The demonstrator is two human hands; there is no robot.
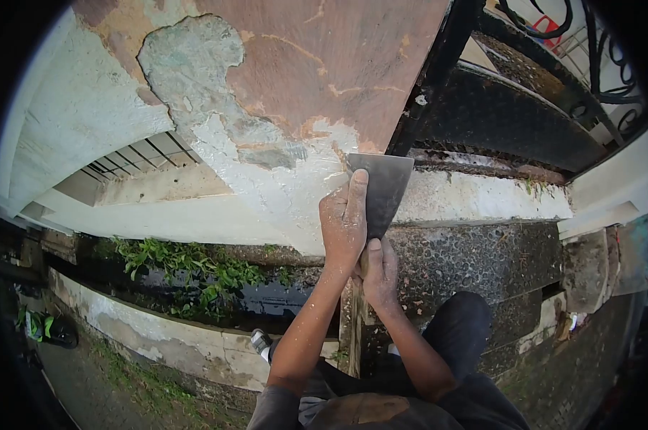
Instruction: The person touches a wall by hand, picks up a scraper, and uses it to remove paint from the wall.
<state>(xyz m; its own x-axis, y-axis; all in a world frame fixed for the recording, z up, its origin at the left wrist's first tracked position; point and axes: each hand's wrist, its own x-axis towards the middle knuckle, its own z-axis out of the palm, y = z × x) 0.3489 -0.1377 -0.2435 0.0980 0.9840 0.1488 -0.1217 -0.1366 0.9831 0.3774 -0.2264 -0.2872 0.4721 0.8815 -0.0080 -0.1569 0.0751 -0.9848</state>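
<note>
Grey metal flaring to a straight edge, the scraper [390,188] is gripped by left hand [343,223] and right hand [381,278].

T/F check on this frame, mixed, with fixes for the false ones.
1. The left hand and the right hand are both on the scraper. True.
2. The left hand is the lower of the two in the picture. False: it is the higher one, with its thumb along the scraper's blade.
3. The wall has an unbroken surface. False: it has a rough grey patch with ragged edges.
4. Green plants stand by dark water. True.
5. The scraper's blade lies underwater. False: it is at the wall.
</note>
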